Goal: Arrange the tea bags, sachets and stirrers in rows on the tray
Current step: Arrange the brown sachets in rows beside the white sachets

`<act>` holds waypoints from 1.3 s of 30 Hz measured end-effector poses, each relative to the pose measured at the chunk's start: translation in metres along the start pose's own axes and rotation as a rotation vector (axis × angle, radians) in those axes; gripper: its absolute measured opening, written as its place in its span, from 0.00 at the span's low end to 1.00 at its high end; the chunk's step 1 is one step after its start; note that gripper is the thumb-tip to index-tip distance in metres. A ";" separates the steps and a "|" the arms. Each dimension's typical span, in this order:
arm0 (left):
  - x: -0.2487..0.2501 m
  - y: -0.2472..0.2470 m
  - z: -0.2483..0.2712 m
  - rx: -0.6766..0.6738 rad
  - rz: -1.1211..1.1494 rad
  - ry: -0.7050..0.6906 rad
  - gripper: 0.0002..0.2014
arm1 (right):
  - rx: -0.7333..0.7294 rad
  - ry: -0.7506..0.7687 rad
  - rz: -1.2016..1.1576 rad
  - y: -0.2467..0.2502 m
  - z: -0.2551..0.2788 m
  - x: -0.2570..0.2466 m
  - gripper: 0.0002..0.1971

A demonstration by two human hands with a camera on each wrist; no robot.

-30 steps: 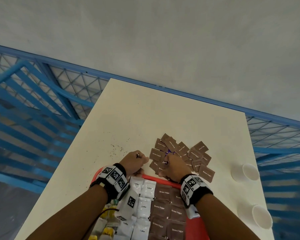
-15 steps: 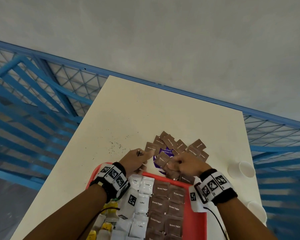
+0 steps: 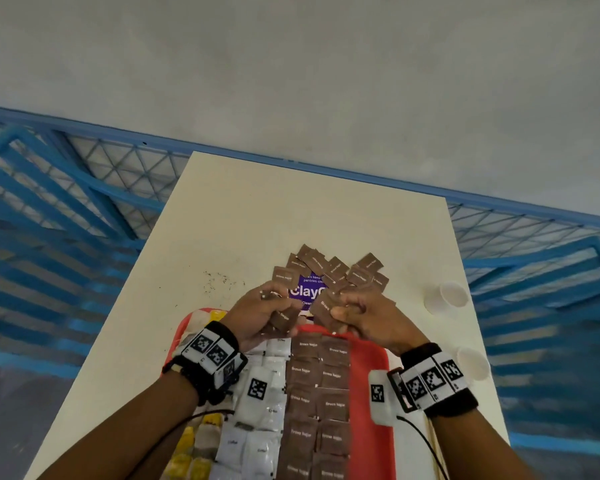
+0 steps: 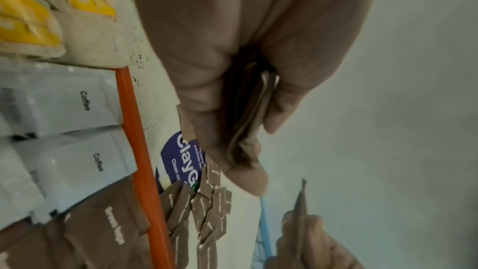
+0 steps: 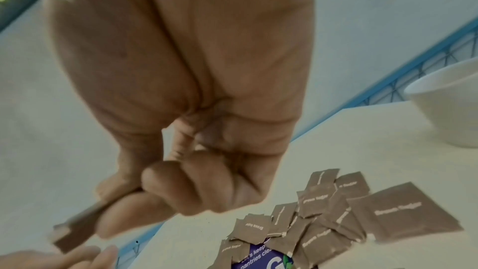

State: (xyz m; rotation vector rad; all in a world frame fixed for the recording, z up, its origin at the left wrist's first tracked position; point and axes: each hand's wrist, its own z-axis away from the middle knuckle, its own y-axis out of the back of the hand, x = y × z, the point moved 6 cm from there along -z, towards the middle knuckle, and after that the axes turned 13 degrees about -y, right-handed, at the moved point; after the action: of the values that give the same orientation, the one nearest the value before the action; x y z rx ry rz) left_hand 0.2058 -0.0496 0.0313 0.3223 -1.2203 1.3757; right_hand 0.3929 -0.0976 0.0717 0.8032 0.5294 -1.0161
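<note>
Both raised over tray's point(image 3: 368, 375) far edge: left hand point(image 3: 257, 315) curled round brown sachets point(image 3: 284, 318), count hidden; right hand point(image 3: 368, 315) pinching another sachet point(image 3: 324, 308). Loose pile point(image 3: 340, 271) beyond, half covering purple card point(image 3: 307, 289).

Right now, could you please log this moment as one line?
left hand: holds brown sugar sachets | right hand: pinches brown sachet | red plastic tray: part-filled

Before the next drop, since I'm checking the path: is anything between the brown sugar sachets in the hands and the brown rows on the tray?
Nothing visible blocks it. Left hand and right hand hold brown sugar sachets just above the red tray's far rim, beside the brown rows.
</note>
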 end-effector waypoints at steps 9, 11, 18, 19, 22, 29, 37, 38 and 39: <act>-0.034 -0.008 0.047 -0.334 -0.472 0.098 0.16 | -0.041 -0.026 0.214 -0.042 0.025 0.026 0.15; -0.045 -0.001 0.058 -0.344 -0.509 0.134 0.19 | -0.101 -0.037 0.198 -0.057 0.031 0.037 0.14; -0.068 0.013 0.081 -0.267 -0.366 0.153 0.12 | -0.089 -0.087 -0.162 -0.082 0.041 0.068 0.12; -0.070 0.015 0.083 -0.257 -0.323 0.156 0.11 | -0.101 -0.117 -0.262 -0.087 0.044 0.075 0.11; -0.077 0.016 0.086 -0.230 -0.286 0.145 0.11 | -0.092 -0.189 -0.506 -0.098 0.053 0.087 0.09; -0.086 0.029 0.087 -0.047 -0.328 0.123 0.11 | 0.127 -0.261 -0.481 -0.091 0.047 0.092 0.09; -0.086 0.047 0.105 0.005 -0.330 0.193 0.12 | 0.275 -0.356 -0.247 -0.093 0.008 0.107 0.09; -0.085 0.047 0.106 0.006 -0.321 0.196 0.13 | 0.290 -0.365 -0.224 -0.094 0.006 0.108 0.10; -0.083 0.046 0.107 0.005 -0.315 0.196 0.13 | 0.319 -0.364 -0.212 -0.094 0.004 0.108 0.11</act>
State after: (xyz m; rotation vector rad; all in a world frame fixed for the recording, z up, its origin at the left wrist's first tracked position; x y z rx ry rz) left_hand 0.1381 -0.1682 -0.0118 0.3577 -0.9585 1.1101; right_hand 0.3568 -0.1857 -0.0356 0.8278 0.1407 -1.4315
